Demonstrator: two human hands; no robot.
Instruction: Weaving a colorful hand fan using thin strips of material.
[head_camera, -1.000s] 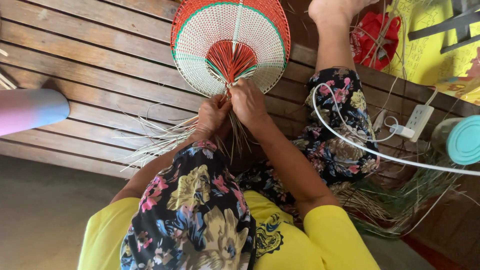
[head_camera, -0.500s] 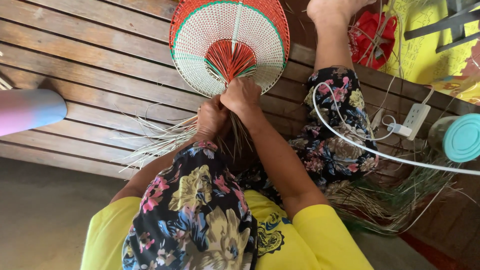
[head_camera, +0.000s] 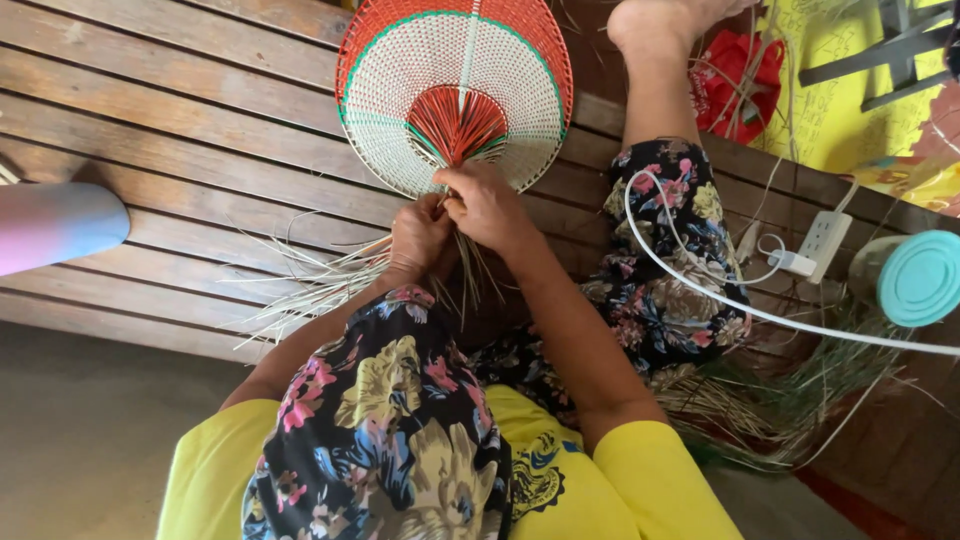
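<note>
The woven fan (head_camera: 455, 95) lies on the wooden slat floor (head_camera: 180, 120), at 12 o'clock from both hands. The right hand (head_camera: 488, 205) pinches the strands at the fan's base. The left hand (head_camera: 420, 240) is closed around the loose straw strips (head_camera: 310, 285), which trail toward 8 o'clock.

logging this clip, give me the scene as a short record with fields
setting: person seated on a slatted wooden floor
left hand: grips the bundle of loose strips under the fan
right hand: pinches strands at the base of the woven fan
fan: round, white weave, red rim, green line, red centre
nearby: white power strip, white cable, teal lid, heap of green strips
</note>
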